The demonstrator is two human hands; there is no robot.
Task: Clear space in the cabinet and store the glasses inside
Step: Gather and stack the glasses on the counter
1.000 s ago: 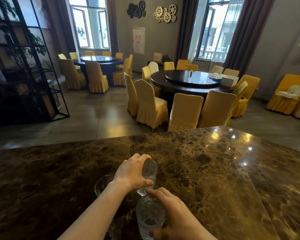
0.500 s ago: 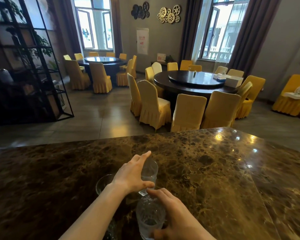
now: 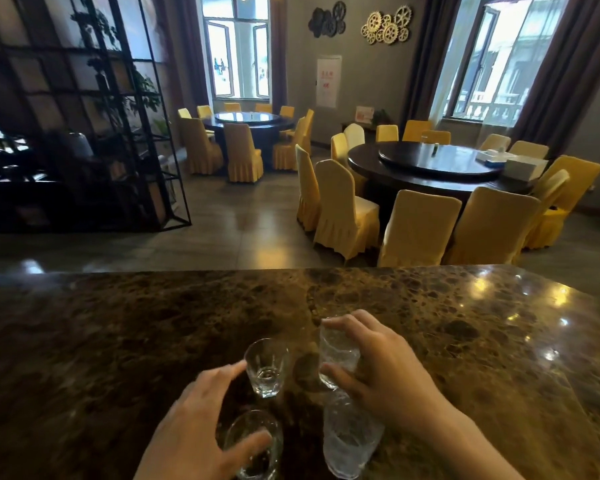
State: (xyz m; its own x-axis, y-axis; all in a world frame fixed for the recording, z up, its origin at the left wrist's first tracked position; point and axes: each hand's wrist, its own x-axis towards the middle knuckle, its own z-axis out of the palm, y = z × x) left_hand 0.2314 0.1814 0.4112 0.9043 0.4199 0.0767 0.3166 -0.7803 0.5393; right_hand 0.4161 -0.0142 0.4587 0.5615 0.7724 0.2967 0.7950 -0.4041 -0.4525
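Several clear glasses stand close together on the dark marble counter (image 3: 465, 341). My right hand (image 3: 381, 372) is shut around a textured glass (image 3: 336, 355), which is tilted. A second textured glass (image 3: 350, 441) stands just below that hand. My left hand (image 3: 201, 431) is spread open. Its index fingertip touches a small smooth glass (image 3: 266, 367), and its thumb lies across the rim of a near smooth glass (image 3: 253, 448). No cabinet shows in this view.
The counter's far edge runs across the middle of the view, and its right end (image 3: 568, 299) is rounded. Beyond it are two round dining tables (image 3: 430, 168) ringed by yellow-covered chairs (image 3: 343, 209). A black metal shelf unit (image 3: 94, 133) stands at the left.
My left hand has let go of the far glass and pulled back toward me and to the left. My right hand has left the near textured glass and closed on the farther one.
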